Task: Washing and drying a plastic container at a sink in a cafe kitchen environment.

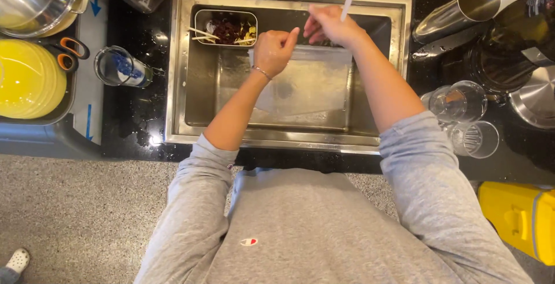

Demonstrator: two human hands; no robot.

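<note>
Gripping the top edge of a clear plastic tray [306, 84] with curled fingers, the left hand [276, 48] holds it tilted over the steel sink [404, 76], a thin bracelet [261, 72] on the wrist. Just beside it, the right hand [326, 25] pinches the same top edge with loosely bent fingers, under a stream of water [348, 0] that falls from the tap at the sink's back edge. The tray leans across the middle of the basin, its far end up near the back wall and its near end low toward the front wall. Tucked into the basin's back left corner sits a small metal strainer bin [225, 28] holding food scraps and wooden chopsticks [202, 34]. On the wet black counter [139, 122] left of the sink, a glass jar [118, 67] lies on its side, with orange-handled scissors [68, 52] and a stack of yellow plates [26, 78] in a rack beyond it, toward the counter's left edge. Right of the sink stand two drinking glasses [462, 102], a steel tumbler [457, 9] on its side and a pot lid [535, 102]. Grey sleeves are pushed up on both forearms, and a yellow bin [517, 217] stands on the floor at the lower right.
</note>
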